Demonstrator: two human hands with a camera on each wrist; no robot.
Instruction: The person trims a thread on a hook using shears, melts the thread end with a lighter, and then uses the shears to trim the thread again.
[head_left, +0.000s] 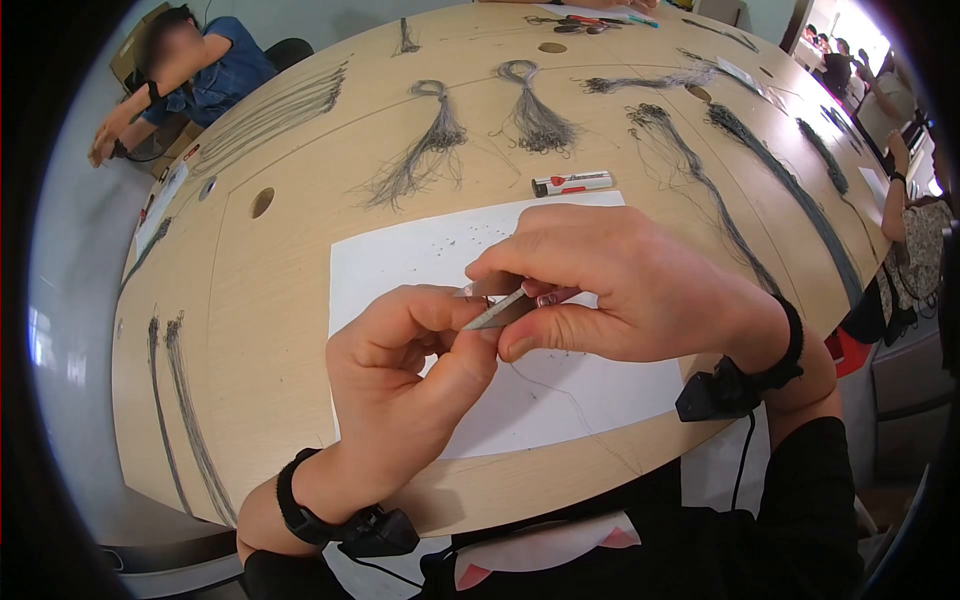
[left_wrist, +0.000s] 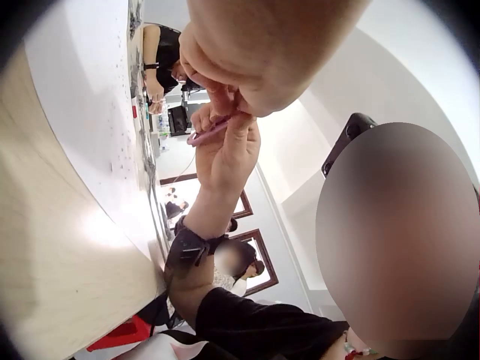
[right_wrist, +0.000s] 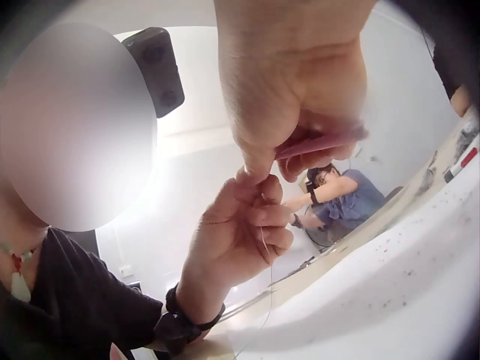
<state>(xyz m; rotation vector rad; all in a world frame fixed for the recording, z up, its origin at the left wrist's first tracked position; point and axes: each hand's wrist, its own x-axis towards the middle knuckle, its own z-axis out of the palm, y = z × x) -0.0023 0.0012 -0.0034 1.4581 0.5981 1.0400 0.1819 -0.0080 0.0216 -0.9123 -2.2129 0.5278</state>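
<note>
Over the white paper (head_left: 400, 405), both hands meet fingertip to fingertip. My right hand (head_left: 620, 285) grips a slim pink-and-grey tool (head_left: 497, 312) with flat metal ends, its exact kind unclear. In the right wrist view, the pink side of this tool (right_wrist: 322, 142) shows beneath the right palm. My left hand (head_left: 415, 365) has its thumb and index finger pinched together at the tool's end. A thin line (right_wrist: 271, 289) hangs from those left fingers, and its loose length trails over the paper toward the table's front edge. The fingertips hide whatever lies at the pinch.
A red-and-white marker (head_left: 575, 183) lies behind the paper, and dark specks dot the sheet. Looped bundles of hooked lines (head_left: 540, 125) lie farther back. More line bundles are at the right (head_left: 790, 200) and left (head_left: 185, 400). Another person (head_left: 215, 65) sits at the far left.
</note>
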